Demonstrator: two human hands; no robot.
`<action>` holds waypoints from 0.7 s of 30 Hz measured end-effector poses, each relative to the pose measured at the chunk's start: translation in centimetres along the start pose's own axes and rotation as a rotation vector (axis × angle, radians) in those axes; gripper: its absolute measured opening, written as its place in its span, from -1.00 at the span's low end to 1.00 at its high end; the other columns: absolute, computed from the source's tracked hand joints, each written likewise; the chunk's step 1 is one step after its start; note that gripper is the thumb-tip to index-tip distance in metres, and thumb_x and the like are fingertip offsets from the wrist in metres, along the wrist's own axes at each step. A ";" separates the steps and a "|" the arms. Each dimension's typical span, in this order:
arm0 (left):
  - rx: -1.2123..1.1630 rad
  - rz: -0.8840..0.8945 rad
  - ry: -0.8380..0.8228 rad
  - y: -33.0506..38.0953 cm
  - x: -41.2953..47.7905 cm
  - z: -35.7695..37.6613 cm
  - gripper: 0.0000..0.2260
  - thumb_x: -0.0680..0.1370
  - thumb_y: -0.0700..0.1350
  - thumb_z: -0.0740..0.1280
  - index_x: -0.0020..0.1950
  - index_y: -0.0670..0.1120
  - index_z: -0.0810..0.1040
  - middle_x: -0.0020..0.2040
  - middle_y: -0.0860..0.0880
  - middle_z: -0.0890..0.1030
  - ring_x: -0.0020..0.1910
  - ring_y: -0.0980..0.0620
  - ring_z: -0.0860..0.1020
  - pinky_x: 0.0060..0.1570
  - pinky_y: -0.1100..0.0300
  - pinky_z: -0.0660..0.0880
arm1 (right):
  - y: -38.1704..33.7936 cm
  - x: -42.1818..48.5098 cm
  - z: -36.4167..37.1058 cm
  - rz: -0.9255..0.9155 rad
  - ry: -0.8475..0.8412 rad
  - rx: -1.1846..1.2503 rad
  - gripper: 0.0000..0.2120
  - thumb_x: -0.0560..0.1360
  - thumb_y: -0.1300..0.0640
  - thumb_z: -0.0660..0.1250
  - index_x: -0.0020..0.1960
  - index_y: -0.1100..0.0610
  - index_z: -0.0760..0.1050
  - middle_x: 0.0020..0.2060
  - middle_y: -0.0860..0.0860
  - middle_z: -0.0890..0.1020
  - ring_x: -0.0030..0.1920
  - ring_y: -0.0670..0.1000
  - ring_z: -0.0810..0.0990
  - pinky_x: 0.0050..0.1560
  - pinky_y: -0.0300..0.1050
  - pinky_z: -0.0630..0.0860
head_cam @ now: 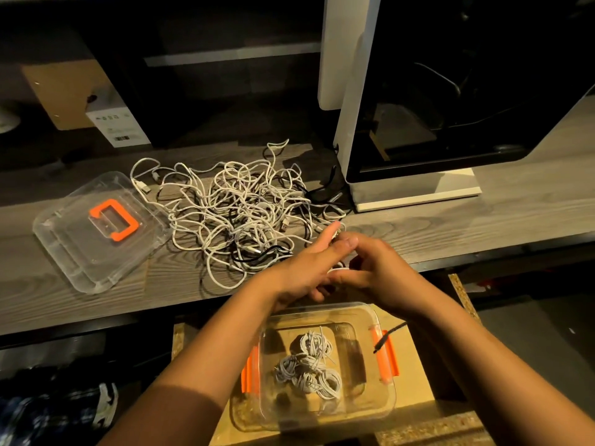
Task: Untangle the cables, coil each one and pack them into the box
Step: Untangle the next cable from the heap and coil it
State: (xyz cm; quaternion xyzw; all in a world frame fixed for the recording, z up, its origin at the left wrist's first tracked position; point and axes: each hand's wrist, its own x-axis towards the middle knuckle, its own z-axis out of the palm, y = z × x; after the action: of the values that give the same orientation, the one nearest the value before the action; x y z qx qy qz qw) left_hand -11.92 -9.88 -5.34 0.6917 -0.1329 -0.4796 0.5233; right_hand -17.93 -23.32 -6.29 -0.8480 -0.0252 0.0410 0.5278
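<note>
**Operator:** How far along am I?

**Observer:** Most of it is ahead of you. The tangle of cables [238,214] lies unsorted on the desk [450,226], just beyond your hands. The clear box [386,400] sits below the desk edge with a few coiled cables [309,365] inside. Its lid [99,230] is off to the left.

**Operator:** And my hands?

**Observer:** Your left hand [299,268] has its fingers stretched straight. Your right hand [376,268] pinches a white cable [338,270] against it. I judge you're mid-coil.

Both bare forearms reach forward. The left hand [306,268] holds its fingers straight, pointing away. The right hand [380,268] meets it, fingers curled, pinching a cable [338,270].
</note>
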 end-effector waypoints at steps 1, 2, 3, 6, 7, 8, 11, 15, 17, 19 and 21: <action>-0.011 0.024 -0.015 0.1 -0.1 0.0 -0.48 0.59 0.13 0.07 0.51 0.21 -0.06 0.35 -0.11 0.40 -0.12 0.00 0.59 -0.52 0.41 0.29 | -0.2 0.0 -0.1 -0.018 -0.012 -0.001 -0.78 0.37 0.03 0.46 -0.03 -0.08 0.49 -0.11 0.03 0.61 -0.14 0.10 0.59 -0.07 0.14 0.53; -0.031 0.050 -0.032 0.1 -0.1 0.0 -0.47 0.58 0.11 0.11 0.50 0.20 -0.04 0.21 -0.08 0.48 -0.31 0.11 0.50 -0.52 0.40 0.29 | -0.3 0.0 -0.2 -0.037 -0.017 -0.005 -0.78 0.35 -0.02 0.43 -0.04 -0.04 0.51 -0.14 0.04 0.61 -0.14 0.15 0.59 -0.08 0.19 0.53; -0.068 0.074 -0.054 0.4 -0.2 -0.1 -0.47 0.55 0.08 0.16 0.49 0.16 0.04 0.05 -0.06 0.52 -0.40 0.14 0.42 -0.52 0.39 0.31 | -0.4 0.0 -0.5 -0.052 -0.015 0.004 -0.77 0.35 -0.02 0.42 -0.04 0.02 0.52 -0.18 0.06 0.61 -0.15 0.17 0.59 -0.11 0.19 0.54; -0.115 0.171 -0.068 0.5 -0.4 -0.3 -0.64 0.49 -0.03 0.25 0.23 -0.08 0.28 -0.16 -0.06 0.50 -0.44 0.08 0.50 -0.51 0.32 0.43 | -0.6 0.2 -1.5 -0.079 0.030 0.077 -0.85 0.38 0.13 0.47 -0.15 0.10 0.50 -0.26 0.02 0.60 -0.23 0.06 0.60 -0.24 0.03 0.55; -0.053 0.210 -0.049 0.5 -0.5 -0.4 -0.79 0.53 -0.08 0.24 0.11 -0.08 0.31 -0.15 -0.06 0.50 -0.44 0.07 0.52 -0.50 0.30 0.46 | -0.6 0.3 -1.9 -0.080 0.061 0.063 -0.82 0.40 0.09 0.45 -0.17 0.15 0.48 -0.26 0.04 0.59 -0.23 0.08 0.59 -0.25 0.05 0.55; 0.041 0.239 -0.028 0.4 -0.6 -0.5 -0.91 0.57 -0.09 0.20 0.01 -0.06 0.33 -0.16 -0.05 0.50 -0.45 0.06 0.53 -0.51 0.29 0.46 | -0.6 0.3 -2.3 -0.074 0.076 0.065 -0.76 0.39 0.04 0.42 -0.18 0.21 0.47 -0.25 0.10 0.60 -0.22 0.13 0.60 -0.22 0.07 0.55; 0.254 0.293 0.020 0.0 -0.7 -0.4 -0.87 0.61 -0.02 0.11 -0.04 -0.04 0.36 -0.26 -0.06 0.47 -0.51 0.12 0.43 -0.55 0.31 0.35 | -0.9 0.2 -2.9 -0.061 0.048 0.111 -0.68 0.33 0.04 0.36 -0.15 0.32 0.47 -0.25 0.18 0.59 -0.24 0.08 0.61 -0.21 -0.10 0.57; 0.223 0.383 0.007 -0.2 -0.6 -0.5 -0.81 0.54 0.08 0.09 -0.07 -0.01 0.38 -0.24 -0.17 0.36 -0.52 0.16 0.31 -0.55 0.32 0.27 | -1.4 0.2 -2.9 0.018 -0.034 0.118 -0.77 0.40 0.14 0.35 -0.11 0.32 0.49 -0.34 -0.03 0.57 -0.37 -0.21 0.53 -0.34 -0.37 0.44; 0.234 0.386 -0.001 -0.4 -0.6 -0.9 -0.86 0.56 0.04 0.10 -0.11 0.03 0.38 -0.27 -0.14 0.34 -0.53 0.18 0.32 -0.53 0.31 0.28 | -1.4 0.1 -3.4 0.106 -0.130 0.204 -0.81 0.39 0.15 0.35 -0.10 0.27 0.52 -0.38 -0.05 0.56 -0.43 -0.19 0.46 -0.42 -0.35 0.38; 0.342 0.373 0.020 -0.9 -0.5 -1.4 -0.85 0.62 -0.04 0.10 -0.13 0.05 0.39 -0.30 -0.02 0.38 -0.50 0.22 0.34 -0.49 0.32 0.31 | -1.6 -0.1 -4.1 0.225 -0.249 0.197 -0.84 0.38 0.15 0.35 -0.08 0.19 0.57 -0.34 -0.01 0.60 -0.40 -0.11 0.49 -0.42 -0.31 0.44; 0.621 0.357 0.018 -1.6 -0.3 -1.7 -0.84 0.63 -0.02 0.11 -0.14 0.07 0.37 -0.27 0.05 0.45 -0.39 0.23 0.41 -0.35 0.21 0.41 | -1.7 -0.2 -4.6 0.352 -0.375 -0.098 -0.93 0.46 0.16 0.34 -0.09 0.09 0.59 -0.27 0.05 0.64 -0.34 -0.04 0.57 -0.38 -0.31 0.51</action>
State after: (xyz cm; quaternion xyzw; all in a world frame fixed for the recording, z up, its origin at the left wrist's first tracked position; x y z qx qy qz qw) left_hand -11.23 -7.96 -6.52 0.7877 -0.3865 -0.3115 0.3649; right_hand -17.68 -26.75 -2.75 -0.8414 0.0233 0.2874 0.4571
